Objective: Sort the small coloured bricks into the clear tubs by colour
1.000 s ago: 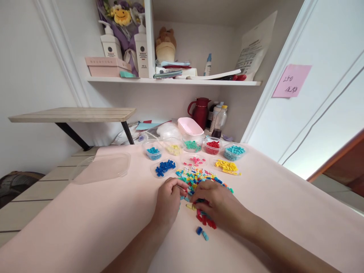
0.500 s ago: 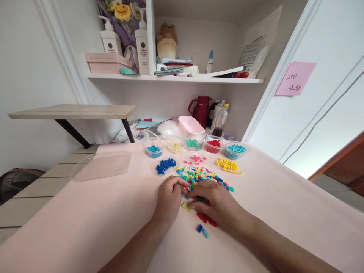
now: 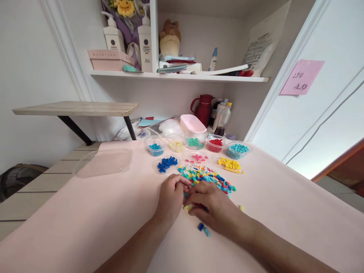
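While the left hand (image 3: pixel 171 196) curls, grip unclear, the right hand (image 3: pixel 211 201) bends beside it, hold hidden, bricks (image 3: pixel 209 175) just beyond both.

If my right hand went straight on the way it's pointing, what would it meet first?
Probably your left hand, just ahead of your right hand, though exact depth is hard to judge.

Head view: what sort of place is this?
Probably a room in a home: pump bottles and a plush-looking toy stand on a shelf, with a red jug below it, beyond the small coloured pieces.
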Available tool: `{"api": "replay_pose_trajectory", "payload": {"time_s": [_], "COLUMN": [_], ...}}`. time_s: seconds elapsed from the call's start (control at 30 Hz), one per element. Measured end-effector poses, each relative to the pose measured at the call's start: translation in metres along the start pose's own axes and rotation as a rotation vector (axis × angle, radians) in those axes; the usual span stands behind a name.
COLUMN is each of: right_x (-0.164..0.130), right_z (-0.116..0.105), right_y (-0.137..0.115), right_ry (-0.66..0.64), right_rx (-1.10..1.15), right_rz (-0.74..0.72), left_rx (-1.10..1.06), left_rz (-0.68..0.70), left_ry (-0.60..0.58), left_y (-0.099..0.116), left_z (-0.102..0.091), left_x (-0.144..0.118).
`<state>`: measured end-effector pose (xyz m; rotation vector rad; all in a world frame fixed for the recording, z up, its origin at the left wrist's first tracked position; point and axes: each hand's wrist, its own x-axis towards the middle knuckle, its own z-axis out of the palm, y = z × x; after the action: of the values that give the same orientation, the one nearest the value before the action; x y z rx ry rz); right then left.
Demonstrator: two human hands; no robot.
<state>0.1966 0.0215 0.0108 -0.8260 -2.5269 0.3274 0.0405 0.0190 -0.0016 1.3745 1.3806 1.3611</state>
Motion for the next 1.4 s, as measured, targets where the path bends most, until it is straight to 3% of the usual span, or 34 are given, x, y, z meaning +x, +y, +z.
{"api": "replay_pose_trajectory", "payload": {"time_s": [0.5, 0.73, 0.87, 1.03, 1.4], "right_x": [0.000, -0.006, -0.009, -0.009, -0.010], "right_z": [0.001, -0.017, -0.010, 0.002, 0.006], "right_y": [0.000, -0.033, -0.045, -0.040, -0.037], "right_ry": [-0.004, -0.135, -0.196, -0.151, -0.160], "right_rx": [0.021, 0.171, 0.150, 0.032, 0.048], "right_rz": [-0.050, -0.192, -0.254, -0.299, -0.265], "left_rx": [0.037, -0.022, -0.063, -0.075, -0.049], "left_rz": [0.020, -0.048, -0.041, -0.062, -0.074], "left_ry": [-0.002, 0.019, 0.031, 0.038, 0.032], "left_y": [-0.002, 0.000, -0.002, 0.000, 0.006], "left_z": [-0.001, 0.000, 0.000, 0.001, 0.001], "left_x": [0.001, 0.000, 0.000, 0.000, -0.002]}}
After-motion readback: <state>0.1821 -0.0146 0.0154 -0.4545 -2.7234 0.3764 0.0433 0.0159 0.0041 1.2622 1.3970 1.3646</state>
